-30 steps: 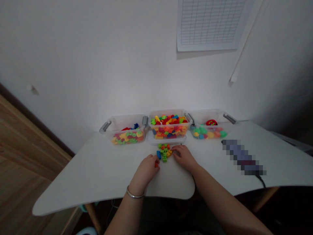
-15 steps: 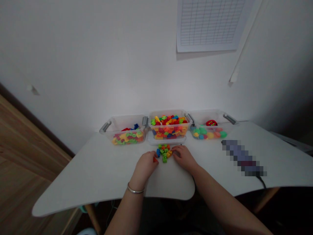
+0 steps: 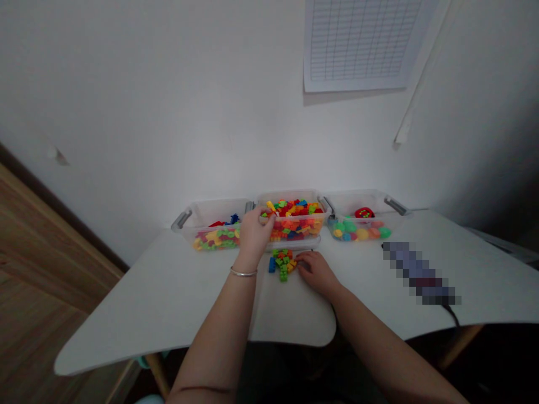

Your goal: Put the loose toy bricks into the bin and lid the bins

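A small build of green, orange, yellow and blue bricks (image 3: pixel 282 264) lies on the white table (image 3: pixel 168 303) in front of the middle bin. My right hand (image 3: pixel 314 269) rests on the table with curled fingers touching the build's right side. My left hand (image 3: pixel 255 231), with a silver bracelet on the wrist, is raised at the left rim of the middle clear bin (image 3: pixel 295 220), which is full of mixed coloured bricks. Its fingers are bent over the rim; whether they hold a brick is hidden.
A left clear bin (image 3: pixel 213 227) holds a shallow layer of bricks. A right clear bin (image 3: pixel 362 221) holds round coloured pieces and a red item. A blurred dark object with a cable (image 3: pixel 421 275) lies at the right. The wall stands just behind the bins.
My left hand has left the table beside the build and risen forward to the middle bin's left rim. My right hand and the build have stayed put.
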{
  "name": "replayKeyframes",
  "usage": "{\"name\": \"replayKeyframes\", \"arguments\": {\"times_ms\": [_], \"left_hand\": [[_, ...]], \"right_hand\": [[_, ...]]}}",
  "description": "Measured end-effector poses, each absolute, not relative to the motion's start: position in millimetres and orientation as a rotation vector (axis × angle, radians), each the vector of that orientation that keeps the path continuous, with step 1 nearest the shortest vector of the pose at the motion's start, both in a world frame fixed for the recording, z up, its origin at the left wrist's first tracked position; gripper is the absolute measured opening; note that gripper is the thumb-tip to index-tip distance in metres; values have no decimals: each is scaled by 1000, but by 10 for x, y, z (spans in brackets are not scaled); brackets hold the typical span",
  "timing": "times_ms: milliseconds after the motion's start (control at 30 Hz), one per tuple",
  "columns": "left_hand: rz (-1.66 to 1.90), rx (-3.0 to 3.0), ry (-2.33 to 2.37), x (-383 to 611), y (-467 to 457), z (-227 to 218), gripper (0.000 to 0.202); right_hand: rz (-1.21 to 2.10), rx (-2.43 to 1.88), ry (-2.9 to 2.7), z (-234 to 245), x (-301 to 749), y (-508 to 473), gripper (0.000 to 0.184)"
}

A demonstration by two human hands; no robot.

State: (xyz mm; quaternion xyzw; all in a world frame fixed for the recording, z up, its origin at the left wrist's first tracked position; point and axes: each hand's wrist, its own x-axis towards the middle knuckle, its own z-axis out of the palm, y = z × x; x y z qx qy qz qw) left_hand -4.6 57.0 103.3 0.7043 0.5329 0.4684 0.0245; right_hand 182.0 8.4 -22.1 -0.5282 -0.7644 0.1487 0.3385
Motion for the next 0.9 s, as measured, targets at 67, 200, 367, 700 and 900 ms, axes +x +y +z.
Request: {"name": "replayKeyframes", "arguments": {"times_ms": [67, 200, 367, 700, 900], "left_hand": [[1498, 2120, 1623, -11, 686, 1033, 23], [1381, 2171, 1672, 85, 859, 1049, 30], [1084, 2279, 1919, 183, 927, 1101, 29], [1500, 2365, 1635, 60, 802, 960, 27], [1379, 2479, 1373, 26, 357, 588, 19]], "right_hand": [[392, -1367, -1990, -217, 1821, 82, 24], [398, -1357, -1991, -228, 1827, 87, 24], [405, -1369, -1991, -247, 1833, 98, 23], [411, -1375, -1987, -211, 1812, 81, 25], [360, -1359, -1999, -199, 1793, 49, 29]]}}
